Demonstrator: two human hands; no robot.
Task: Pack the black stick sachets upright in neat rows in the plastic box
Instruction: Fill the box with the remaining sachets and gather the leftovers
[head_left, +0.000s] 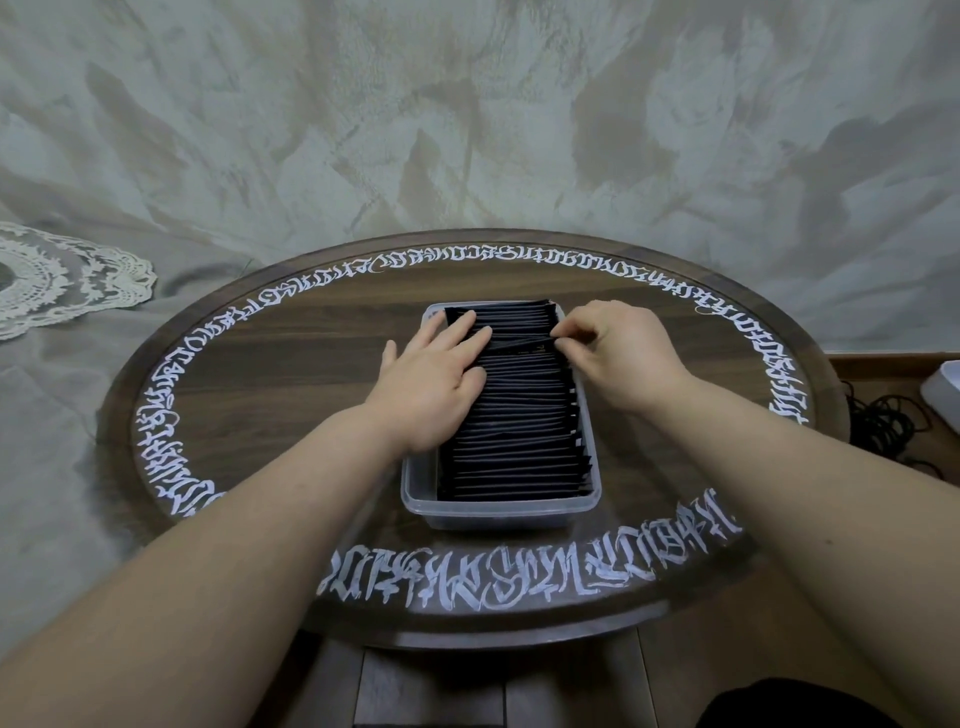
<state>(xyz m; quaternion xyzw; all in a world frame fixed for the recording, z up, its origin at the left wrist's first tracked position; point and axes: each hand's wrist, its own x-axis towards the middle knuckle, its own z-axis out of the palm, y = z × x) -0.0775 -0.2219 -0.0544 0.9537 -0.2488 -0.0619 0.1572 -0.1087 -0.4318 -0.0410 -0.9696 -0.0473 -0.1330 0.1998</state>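
A clear plastic box (415, 486) stands in the middle of the round wooden table (291, 374). It holds a long row of black stick sachets (519, 441) standing on edge, running from the near wall to the far wall. My left hand (431, 384) lies flat, fingers spread, on the tops of the sachets at the box's left side. My right hand (618, 353) is at the right rim, thumb and fingers pinching the end of one sachet (524, 344) that lies slanted across the row.
The table rim carries white painted lettering (483, 577). A grey-green carpet (467, 130) lies beyond it, with a lace doily (57, 280) at the left. Black cords (883, 426) and a white object (943, 395) sit at the right edge.
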